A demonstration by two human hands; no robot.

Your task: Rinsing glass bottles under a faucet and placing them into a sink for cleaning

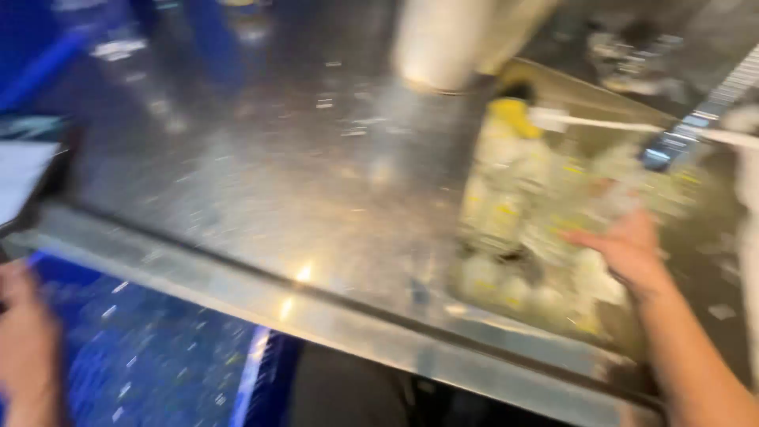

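Bottles (pixel 506 182) in a metal tray (pixel 585 91) lie just beyond the right hand (pixel 628 249).
This hand reaches in, fingers spread, grip unclear through blur; left hand (pixel 28 332) is far off, its state unclear.

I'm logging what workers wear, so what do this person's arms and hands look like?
Both are bare: the right hand and its forearm show no glove, sleeve, watch or ring. The left hand also looks ungloved, though motion blur hides fine detail.

Stainless steel surface (pixel 261 182), scratched, reflecting overhead light. Raised metal edge (pixel 332 316) along near side. Blue floor (pixel 158 364) below, near left. Picture blurred.
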